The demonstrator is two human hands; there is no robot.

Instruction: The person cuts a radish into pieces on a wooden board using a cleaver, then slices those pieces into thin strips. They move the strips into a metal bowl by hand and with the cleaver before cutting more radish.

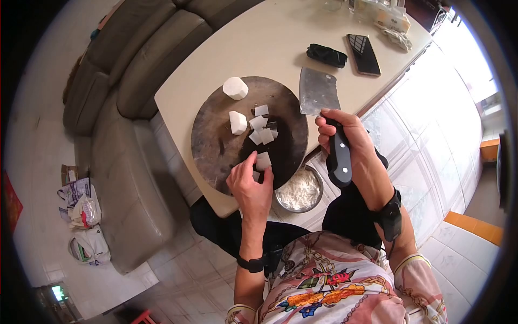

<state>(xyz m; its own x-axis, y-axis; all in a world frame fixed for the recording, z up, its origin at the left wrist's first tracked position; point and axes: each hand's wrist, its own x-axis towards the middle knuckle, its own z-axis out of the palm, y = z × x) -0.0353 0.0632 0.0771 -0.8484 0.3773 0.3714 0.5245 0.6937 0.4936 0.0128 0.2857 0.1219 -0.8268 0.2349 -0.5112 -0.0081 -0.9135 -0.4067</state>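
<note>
My right hand [350, 135] is wrapped round the black handle of a cleaver [319, 93]. Its broad blade points away from me, off the board's right side. On the round, dark-stained chopping board [208, 140], the thumb and fingertips of my left hand [251, 186] close on a thin white vegetable slice [263, 161], perhaps radish. Another pale piece shows partly beneath that hand. Several thin square slices [259, 123] lie overlapping farther up the board. To their left sit a cut white chunk [237, 123] and a larger peeled chunk [235, 88].
Below the table edge, a metal bowl [298, 189] holds white shreds. A phone [363, 54] and a black case-like object [327, 55] lie on the cream table [259, 43]. A grey sofa [135, 178] stands at left, with bags [86, 216] on the floor beyond.
</note>
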